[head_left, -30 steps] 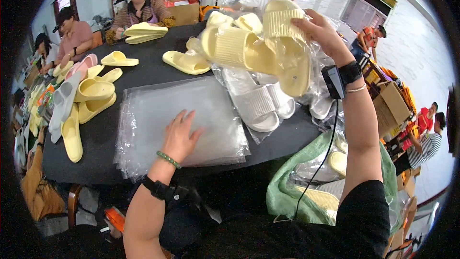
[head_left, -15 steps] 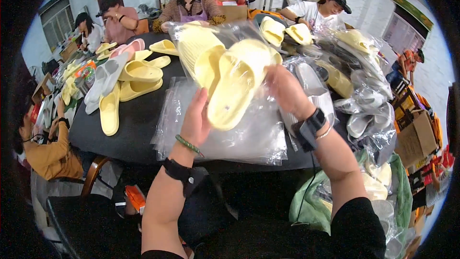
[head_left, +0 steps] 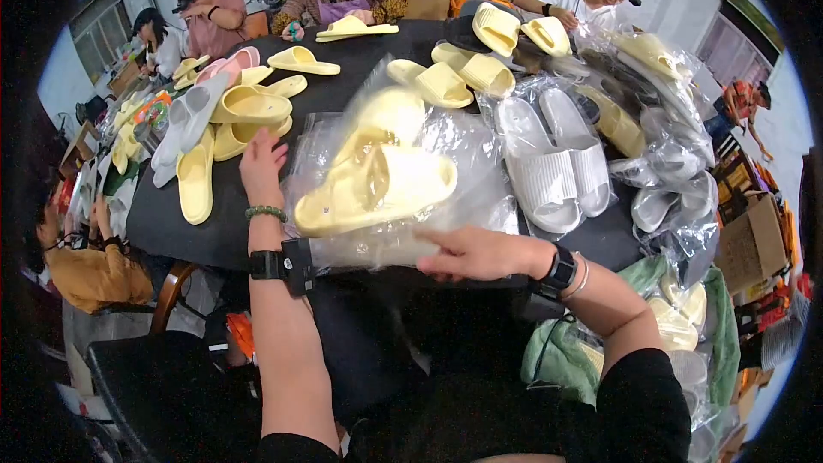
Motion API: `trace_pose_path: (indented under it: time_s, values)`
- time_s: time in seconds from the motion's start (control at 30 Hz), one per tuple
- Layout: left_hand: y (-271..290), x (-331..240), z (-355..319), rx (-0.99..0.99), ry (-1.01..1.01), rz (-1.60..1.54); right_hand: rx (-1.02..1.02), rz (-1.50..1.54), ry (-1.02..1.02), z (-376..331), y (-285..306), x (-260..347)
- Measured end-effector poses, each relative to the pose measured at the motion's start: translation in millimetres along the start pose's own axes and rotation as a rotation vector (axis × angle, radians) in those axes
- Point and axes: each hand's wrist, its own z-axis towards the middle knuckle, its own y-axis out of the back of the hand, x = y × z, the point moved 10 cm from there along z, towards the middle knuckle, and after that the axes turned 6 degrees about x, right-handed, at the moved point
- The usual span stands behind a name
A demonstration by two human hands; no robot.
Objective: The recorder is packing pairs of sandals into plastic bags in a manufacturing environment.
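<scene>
And there go the yellow slippers [head_left: 418, 180] in their clear wrapper [head_left: 367, 249], over stacked bags [head_left: 476, 146], left hand [head_left: 261, 165] spread, seemingly empty at their nine o'clock, right hand [head_left: 489, 255] blurred at four, grip and opening impossible to tell, where light, flat strokes should prevent creases.

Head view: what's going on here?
A person is handling a pair of yellow slippers in clear plastic, over a stack of clear bags. The right hand is at the plastic's near edge, its grip blurred. The left hand is off the pair, fingers spread. Light grey slippers lie to the right.
</scene>
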Motion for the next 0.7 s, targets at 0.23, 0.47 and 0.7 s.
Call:
trace_pose_path:
  time_s: [0.23, 0.47, 0.7]
  values:
    - [52.6, -52.0, -24.4, -0.216, -0.044, 1.297, -0.672, -0.011, 0.165, -10.4, 155.6, -36.4]
    - [-1.4, -33.3, -82.3, 0.444, 0.336, 1.145, -0.799, -0.350, -0.027, 55.2, 212.7, -117.3]
    - [-53.3, -36.8, -94.2, 0.514, -0.112, 1.313, -0.716, -0.319, -0.159, 82.9, 198.0, -134.3]
